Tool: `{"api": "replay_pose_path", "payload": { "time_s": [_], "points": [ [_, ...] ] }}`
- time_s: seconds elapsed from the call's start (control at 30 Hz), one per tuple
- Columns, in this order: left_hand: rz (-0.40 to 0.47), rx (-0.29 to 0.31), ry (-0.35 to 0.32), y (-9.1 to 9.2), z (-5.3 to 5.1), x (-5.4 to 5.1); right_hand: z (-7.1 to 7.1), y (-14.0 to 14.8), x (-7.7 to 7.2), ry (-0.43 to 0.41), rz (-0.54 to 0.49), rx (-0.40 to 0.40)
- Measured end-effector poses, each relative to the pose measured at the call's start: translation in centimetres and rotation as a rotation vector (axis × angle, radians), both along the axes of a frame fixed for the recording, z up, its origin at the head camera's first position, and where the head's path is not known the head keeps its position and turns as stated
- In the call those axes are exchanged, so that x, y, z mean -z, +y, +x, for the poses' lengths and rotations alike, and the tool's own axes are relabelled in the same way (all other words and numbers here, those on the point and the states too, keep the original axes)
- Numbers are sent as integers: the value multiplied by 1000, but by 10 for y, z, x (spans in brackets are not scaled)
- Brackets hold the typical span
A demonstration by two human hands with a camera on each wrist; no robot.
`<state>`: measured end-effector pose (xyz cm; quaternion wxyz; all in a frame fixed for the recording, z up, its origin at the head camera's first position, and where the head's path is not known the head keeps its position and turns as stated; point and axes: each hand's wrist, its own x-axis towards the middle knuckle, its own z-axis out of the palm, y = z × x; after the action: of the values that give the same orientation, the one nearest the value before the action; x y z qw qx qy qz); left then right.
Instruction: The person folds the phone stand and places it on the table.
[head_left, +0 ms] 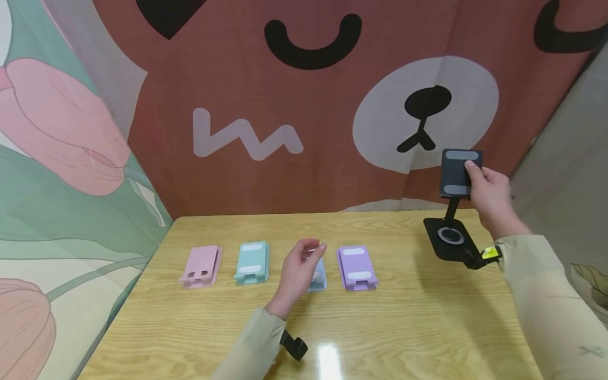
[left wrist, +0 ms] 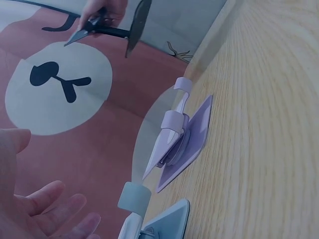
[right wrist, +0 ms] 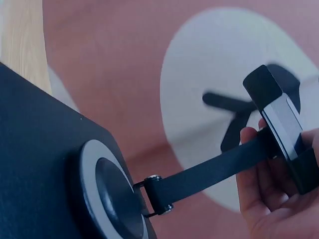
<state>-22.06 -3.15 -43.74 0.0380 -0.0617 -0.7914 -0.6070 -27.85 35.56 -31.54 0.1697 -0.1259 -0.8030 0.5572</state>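
My right hand (head_left: 494,198) holds an unfolded black phone stand (head_left: 456,177) in the air at the right, gripping its upper plate with the thumb on the front. In the right wrist view its arm joins a round disc on the flat base (right wrist: 40,149). My left hand (head_left: 298,274) hovers by a folded light blue phone stand (head_left: 319,279), partly hiding it in the head view. The left wrist view shows these fingers loosely bent, with nothing between them. Just right of it lies a folded purple phone stand (head_left: 357,264).
Further left on the wooden table (head_left: 404,327) lie a folded teal phone stand (head_left: 252,262) and a pink one (head_left: 201,264). Behind the table hangs a cloth (head_left: 237,184) with a bear's face. Another patterned cloth (head_left: 71,221) hangs at the left.
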Motion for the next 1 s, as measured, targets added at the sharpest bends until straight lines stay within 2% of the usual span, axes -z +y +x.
{"api": "replay_pose_path", "payload": {
  "time_s": [0.27,0.57,0.83,1.0],
  "points": [
    [7,2,22,2,1,2,6,-37,-12,39,-8,-32],
    [11,7,24,5,1,4,11,-77,-22,118,-57,-112],
    [25,19,42,9,2,4,24,-113,-31,154,-74,-155],
    [33,31,37,11,3,3,30,-134,-36,209,-109,-207]
  ]
}}
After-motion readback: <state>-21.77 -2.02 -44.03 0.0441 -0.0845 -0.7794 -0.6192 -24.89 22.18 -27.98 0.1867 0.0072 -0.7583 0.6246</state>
